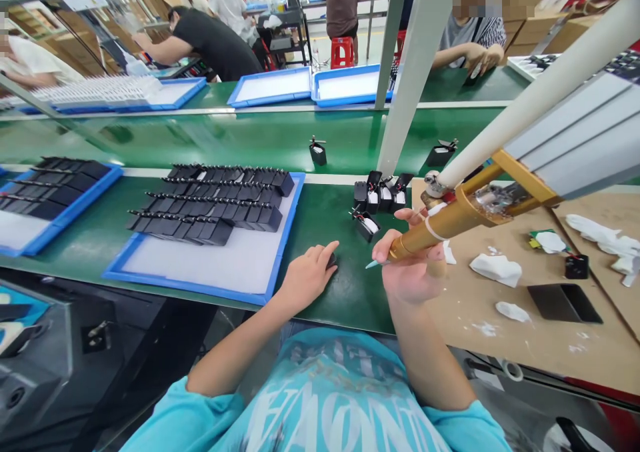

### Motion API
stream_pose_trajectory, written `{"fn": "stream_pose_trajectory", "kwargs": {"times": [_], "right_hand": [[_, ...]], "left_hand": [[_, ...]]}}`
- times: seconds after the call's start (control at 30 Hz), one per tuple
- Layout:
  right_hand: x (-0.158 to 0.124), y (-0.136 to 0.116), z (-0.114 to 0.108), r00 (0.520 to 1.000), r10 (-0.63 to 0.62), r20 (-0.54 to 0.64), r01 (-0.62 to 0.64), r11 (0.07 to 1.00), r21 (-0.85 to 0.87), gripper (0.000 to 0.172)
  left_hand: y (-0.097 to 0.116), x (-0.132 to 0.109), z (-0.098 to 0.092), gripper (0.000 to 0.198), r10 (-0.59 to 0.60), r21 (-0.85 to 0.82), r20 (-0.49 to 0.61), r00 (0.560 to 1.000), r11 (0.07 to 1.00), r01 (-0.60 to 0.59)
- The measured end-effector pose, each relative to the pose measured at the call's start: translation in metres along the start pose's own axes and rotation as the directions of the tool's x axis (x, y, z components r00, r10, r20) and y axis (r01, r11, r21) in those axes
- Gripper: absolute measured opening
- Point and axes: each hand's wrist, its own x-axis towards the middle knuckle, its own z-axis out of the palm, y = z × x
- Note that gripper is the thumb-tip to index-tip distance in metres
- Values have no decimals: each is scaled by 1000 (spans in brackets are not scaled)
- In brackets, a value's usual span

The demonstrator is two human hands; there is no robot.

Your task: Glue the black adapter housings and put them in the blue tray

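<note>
My left hand (pixel 307 272) rests low over the green bench, its fingers closed around a small black part (pixel 332 261) that is mostly hidden. My right hand (pixel 413 272) grips a gold-coloured glue dispensing gun (pixel 443 229) from below. Its pale blue nozzle (pixel 373 264) points left toward the black part, a short way apart from it. Beyond my hands, an open black case (pixel 367 226) with white filling inside lies on the bench, close to several similar cases (pixel 385 195) standing together.
A blue-rimmed tray (pixel 210 265) at left holds rows of black cases. Another tray (pixel 55 235) sits farther left. Cardboard (pixel 465 319) at right carries white glue lumps (pixel 496 269) and a black box (pixel 565 303). A metal post (pixel 415 65) rises ahead. Co-workers sit across the belt.
</note>
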Motion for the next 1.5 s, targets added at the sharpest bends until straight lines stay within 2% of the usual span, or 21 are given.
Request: {"fn": "stream_pose_trajectory", "kwargs": {"times": [0.13,0.33,0.4,0.47,0.53,0.57,0.6,0.67,0.73,0.77,0.83,0.93,1.03,1.1,1.17,1.23,1.3,1.33,1.37,1.43,1.5], "right_hand": [[0,1,-2,1000,-15,9,15,999,38,28],[0,1,-3,1000,-15,18,14,999,51,25],[1,1,-4,1000,-19,8,19,999,42,26],[1,1,-4,1000,-24,0,24,999,34,26],[1,2,-4,1000,-27,-4,27,999,33,27],[1,2,-4,1000,-30,-5,30,999,36,27],[1,2,-5,999,-33,-8,34,999,39,28],[1,2,-5,999,-31,-19,32,999,32,30],[1,2,-6,999,-19,-32,20,1000,23,31],[1,1,-6,999,-11,-37,12,1000,21,31],[1,1,-7,999,1,-41,0,1000,25,31],[1,1,-7,999,9,-51,-8,1000,19,34],[1,1,-7,997,12,-75,-13,1000,-12,38],[0,1,-7,996,11,-83,-13,1000,-23,39],[0,1,-7,996,11,-94,-14,1000,-23,38],[0,0,-7,993,17,-114,-20,1000,-22,38],[1,-1,-7,990,29,-139,-33,999,-24,38],[1,-1,-7,989,35,-146,-39,999,-26,39],[1,-1,-7,987,42,-152,-47,998,-29,40],[1,-1,-7,986,53,-159,-60,998,-35,41],[1,-1,-6,985,57,-163,-64,997,-39,40]], "left_hand": [[-3,-1,-5,53,-35,-22,-13,999,999,35],[0,-3,-11,53,-56,-74,22,998,996,58],[0,-4,-10,51,-57,-97,74,996,993,64],[-1,-5,-8,51,-69,-168,170,983,981,98],[-2,-5,-9,57,-165,-372,199,966,899,230],[-4,-4,-11,60,-241,-524,198,950,793,311],[-5,-4,-13,63,-318,-682,214,924,629,374],[-6,-2,-19,64,-373,-902,310,875,177,395],[-5,0,-23,66,-306,-913,394,867,-239,330],[-5,0,-24,68,-268,-876,412,871,-380,297],[-4,1,-26,71,-235,-806,422,876,-539,244],[-5,1,-27,73,-236,-765,426,873,-609,209],[-12,-4,-27,74,-284,-802,408,867,-566,192],[-23,-11,-28,74,-372,-877,378,848,-436,201],[-42,-18,-30,77,-497,-955,296,816,-148,257],[-68,-27,-34,80,-618,-886,131,775,279,371],[-97,-35,-39,79,-656,-578,-71,752,641,505],[-112,-38,-42,77,-642,-375,-148,752,740,558],[-126,-41,-44,75,-618,-176,-194,762,786,593],[-148,-45,-45,69,-573,140,-204,794,786,602],[-160,-47,-43,66,-548,324,-175,818,752,574]]}}
